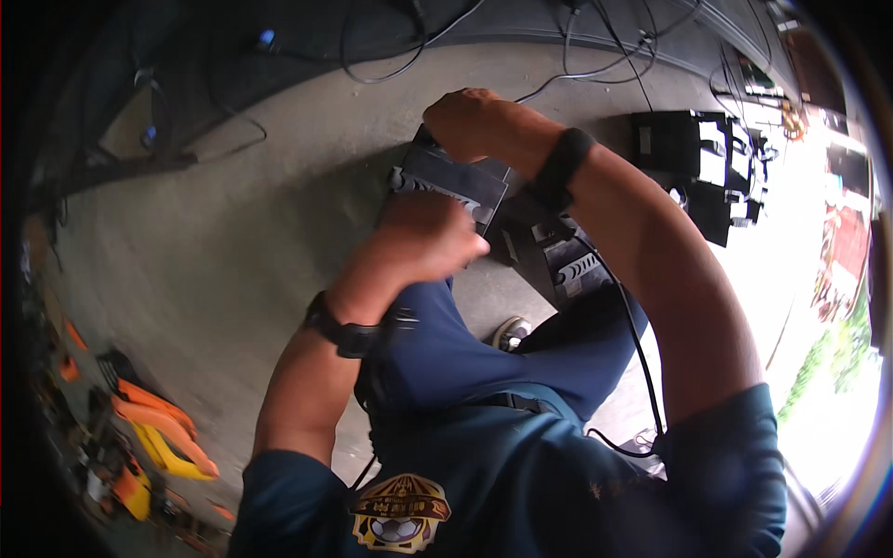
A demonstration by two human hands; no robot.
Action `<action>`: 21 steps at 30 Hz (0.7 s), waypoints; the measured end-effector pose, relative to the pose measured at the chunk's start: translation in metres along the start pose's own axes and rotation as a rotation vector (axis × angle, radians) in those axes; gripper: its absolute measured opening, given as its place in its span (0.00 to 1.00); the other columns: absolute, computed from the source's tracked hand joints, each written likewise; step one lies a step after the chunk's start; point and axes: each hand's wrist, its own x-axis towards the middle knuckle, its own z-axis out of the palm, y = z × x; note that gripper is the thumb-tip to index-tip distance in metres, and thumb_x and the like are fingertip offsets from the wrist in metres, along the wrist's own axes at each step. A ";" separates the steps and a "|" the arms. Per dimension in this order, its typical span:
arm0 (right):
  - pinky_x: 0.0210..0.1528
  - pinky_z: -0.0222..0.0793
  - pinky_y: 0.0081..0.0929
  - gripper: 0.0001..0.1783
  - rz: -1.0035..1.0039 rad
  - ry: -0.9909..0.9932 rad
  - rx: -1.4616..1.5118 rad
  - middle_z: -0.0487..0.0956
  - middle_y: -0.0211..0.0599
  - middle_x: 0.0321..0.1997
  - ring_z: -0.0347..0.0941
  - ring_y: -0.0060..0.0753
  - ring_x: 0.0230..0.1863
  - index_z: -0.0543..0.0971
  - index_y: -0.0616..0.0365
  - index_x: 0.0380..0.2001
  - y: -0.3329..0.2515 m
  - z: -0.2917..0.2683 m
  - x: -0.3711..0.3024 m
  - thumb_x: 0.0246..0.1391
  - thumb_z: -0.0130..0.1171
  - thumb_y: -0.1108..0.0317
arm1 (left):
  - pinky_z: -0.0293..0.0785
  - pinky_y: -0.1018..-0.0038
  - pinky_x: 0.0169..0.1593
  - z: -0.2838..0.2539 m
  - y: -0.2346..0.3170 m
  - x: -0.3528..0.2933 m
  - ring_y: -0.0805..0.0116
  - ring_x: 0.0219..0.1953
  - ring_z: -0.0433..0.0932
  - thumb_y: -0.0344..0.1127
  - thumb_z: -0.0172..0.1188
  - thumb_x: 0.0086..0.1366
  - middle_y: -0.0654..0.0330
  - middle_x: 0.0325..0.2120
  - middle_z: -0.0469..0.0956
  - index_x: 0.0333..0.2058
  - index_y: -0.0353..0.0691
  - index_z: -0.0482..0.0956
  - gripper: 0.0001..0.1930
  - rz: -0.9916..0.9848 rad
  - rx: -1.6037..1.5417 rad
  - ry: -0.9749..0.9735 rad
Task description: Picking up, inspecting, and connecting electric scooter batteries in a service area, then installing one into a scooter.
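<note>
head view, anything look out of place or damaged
Nothing looks clearly damaged or spilled, though a black cable at the top forms a loose, untidy loop, and orange and yellow pieces lie jumbled at lower left.

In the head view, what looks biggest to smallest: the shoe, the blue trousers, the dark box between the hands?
1. Blue trousers
2. Dark box, partly covered
3. Shoe

The person wore a dark teal short-sleeved shirt (530, 474) – a red-brown and gold ball emblem (400, 516) on its front – with navy trousers (437, 344), a black left wristband (356, 340), a wider black right wristband (562, 169) and a pale-soled shoe (511, 334).
</note>
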 end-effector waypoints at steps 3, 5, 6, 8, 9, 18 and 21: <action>0.42 0.76 0.43 0.12 -0.055 -0.084 0.045 0.83 0.48 0.36 0.80 0.50 0.43 0.82 0.63 0.34 -0.009 -0.015 -0.009 0.44 0.60 0.73 | 0.75 0.67 0.36 -0.032 -0.030 -0.006 0.59 0.27 0.80 0.40 0.64 0.56 0.46 0.22 0.79 0.27 0.31 0.81 0.15 -0.262 -0.081 0.332; 0.46 0.75 0.43 0.18 -0.066 -0.110 0.131 0.81 0.51 0.40 0.78 0.51 0.47 0.78 0.63 0.43 -0.010 -0.021 -0.017 0.45 0.61 0.72 | 0.74 0.70 0.33 -0.026 -0.067 0.009 0.67 0.28 0.79 0.37 0.66 0.56 0.53 0.27 0.82 0.34 0.30 0.80 0.14 -0.103 -0.133 0.573; 0.46 0.75 0.43 0.18 -0.052 -0.094 0.162 0.81 0.51 0.40 0.78 0.51 0.47 0.78 0.63 0.43 -0.009 -0.014 -0.020 0.45 0.61 0.72 | 0.74 0.72 0.36 -0.031 -0.070 0.017 0.72 0.31 0.78 0.34 0.68 0.54 0.58 0.33 0.83 0.40 0.30 0.78 0.17 -0.108 -0.275 0.455; 0.50 0.73 0.42 0.25 -0.055 0.246 0.331 0.77 0.51 0.47 0.75 0.53 0.51 0.73 0.62 0.51 -0.011 0.002 -0.024 0.47 0.62 0.70 | 0.75 0.71 0.38 -0.028 -0.068 0.031 0.66 0.34 0.81 0.36 0.69 0.53 0.53 0.34 0.83 0.41 0.31 0.79 0.19 -0.105 -0.350 0.379; 0.50 0.73 0.42 0.25 -0.029 0.267 0.354 0.77 0.51 0.47 0.75 0.53 0.51 0.73 0.62 0.51 -0.008 0.006 -0.028 0.47 0.62 0.70 | 0.76 0.70 0.41 -0.026 -0.064 0.041 0.59 0.36 0.83 0.39 0.69 0.51 0.49 0.35 0.83 0.41 0.32 0.79 0.21 -0.101 -0.449 0.325; 0.52 0.70 0.40 0.26 -0.117 0.995 0.422 0.74 0.40 0.51 0.77 0.44 0.47 0.71 0.57 0.53 -0.002 0.025 -0.104 0.48 0.60 0.72 | 0.76 0.66 0.39 -0.004 -0.072 0.080 0.64 0.37 0.81 0.26 0.62 0.58 0.58 0.35 0.82 0.38 0.34 0.79 0.09 0.226 -0.004 0.653; 0.52 0.71 0.38 0.20 -0.018 1.295 0.953 0.78 0.47 0.47 0.76 0.40 0.51 0.73 0.59 0.51 0.019 0.073 -0.155 0.53 0.55 0.72 | 0.77 0.78 0.30 -0.014 -0.071 0.061 0.72 0.27 0.80 0.27 0.64 0.58 0.58 0.30 0.80 0.39 0.30 0.78 0.11 -0.284 -0.647 0.512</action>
